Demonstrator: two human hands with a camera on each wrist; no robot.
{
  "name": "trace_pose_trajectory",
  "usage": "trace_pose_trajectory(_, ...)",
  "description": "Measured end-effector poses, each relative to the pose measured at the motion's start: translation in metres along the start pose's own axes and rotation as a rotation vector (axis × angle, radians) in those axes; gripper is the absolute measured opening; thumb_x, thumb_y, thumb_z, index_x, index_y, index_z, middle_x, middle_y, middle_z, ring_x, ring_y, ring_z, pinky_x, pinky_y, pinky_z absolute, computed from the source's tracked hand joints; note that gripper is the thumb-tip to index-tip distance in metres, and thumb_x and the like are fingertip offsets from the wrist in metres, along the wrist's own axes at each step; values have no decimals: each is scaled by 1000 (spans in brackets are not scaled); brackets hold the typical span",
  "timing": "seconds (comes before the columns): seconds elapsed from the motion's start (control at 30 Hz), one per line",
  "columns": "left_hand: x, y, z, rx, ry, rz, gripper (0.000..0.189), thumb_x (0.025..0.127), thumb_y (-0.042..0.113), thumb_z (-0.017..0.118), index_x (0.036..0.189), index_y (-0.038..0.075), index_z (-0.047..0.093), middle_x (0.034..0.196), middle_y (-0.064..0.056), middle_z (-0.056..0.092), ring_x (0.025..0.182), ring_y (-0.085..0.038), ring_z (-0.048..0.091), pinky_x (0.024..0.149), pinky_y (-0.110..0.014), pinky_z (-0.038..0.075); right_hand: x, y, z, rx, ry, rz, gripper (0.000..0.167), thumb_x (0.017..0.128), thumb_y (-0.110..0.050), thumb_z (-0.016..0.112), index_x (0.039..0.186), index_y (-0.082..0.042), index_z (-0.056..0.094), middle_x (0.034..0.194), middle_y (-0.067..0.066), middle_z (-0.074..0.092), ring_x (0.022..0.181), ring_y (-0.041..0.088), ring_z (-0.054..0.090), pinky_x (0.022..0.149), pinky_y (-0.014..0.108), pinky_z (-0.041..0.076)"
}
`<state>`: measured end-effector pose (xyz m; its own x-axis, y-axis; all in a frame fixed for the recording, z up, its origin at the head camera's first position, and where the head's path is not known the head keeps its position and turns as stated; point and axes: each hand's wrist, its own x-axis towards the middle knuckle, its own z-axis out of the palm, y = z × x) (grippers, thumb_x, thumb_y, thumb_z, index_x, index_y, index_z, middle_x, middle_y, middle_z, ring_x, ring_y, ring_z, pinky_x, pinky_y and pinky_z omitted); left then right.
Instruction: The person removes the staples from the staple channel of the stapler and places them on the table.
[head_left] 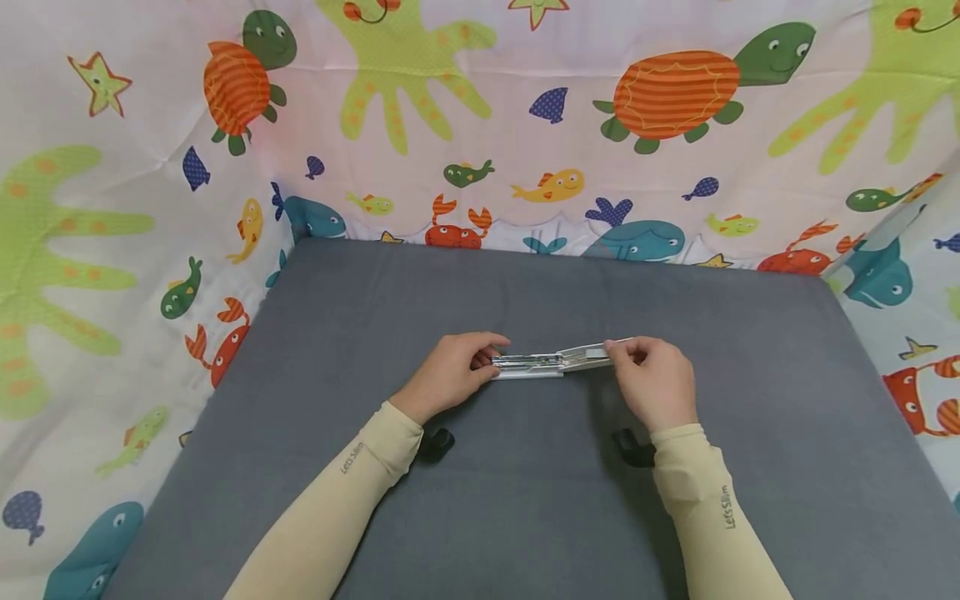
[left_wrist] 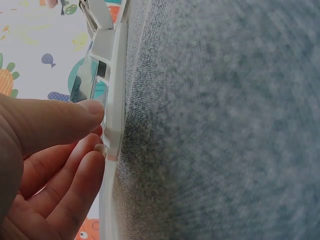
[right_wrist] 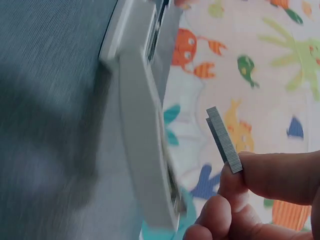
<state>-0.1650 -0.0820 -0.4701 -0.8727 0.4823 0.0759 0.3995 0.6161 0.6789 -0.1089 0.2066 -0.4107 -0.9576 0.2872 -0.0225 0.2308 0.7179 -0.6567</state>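
Note:
A white stapler (head_left: 527,374) lies folded open on the grey surface, its metal channel showing and its top arm (right_wrist: 142,145) swung out to the right, tilted slightly up. My left hand (head_left: 450,372) grips the stapler's left end; in the left wrist view the thumb and fingers pinch the white body (left_wrist: 117,95). Between thumb and forefinger, my right hand (head_left: 657,382) pinches a short strip of staples (right_wrist: 225,142). That strip is apart from the stapler in the right wrist view, beside the swung-out arm.
The grey covered table (head_left: 495,517) stretches around both hands. Behind it and at both sides hangs a white and pink cloth (head_left: 420,179) printed with sea animals. Black wrist mounts (head_left: 437,446) sit under both cream sleeves (head_left: 330,500).

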Motion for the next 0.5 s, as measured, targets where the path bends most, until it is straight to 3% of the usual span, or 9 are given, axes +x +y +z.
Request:
trace_pose_trajectory(0.2,0,2,-1,-2,11,-1,41,100,12,79,140,16,73,117,-4,77,95,-13,69,89,-33,62,3,35,-24,41,-19,99,49,106,-51,63,114,-6,82,101,12,72,93,26,56,73,36,44)
trace_pose_trajectory(0.5,0,4,0,-10,4,-12,41,100,12,79,140,16,72,117,-3,77,95,-12,69,88,-32,61,5,71,-36,30,-41,146,54,106,-55,62,118,-6,82,108,10,74,93,23,55,73,33,43)
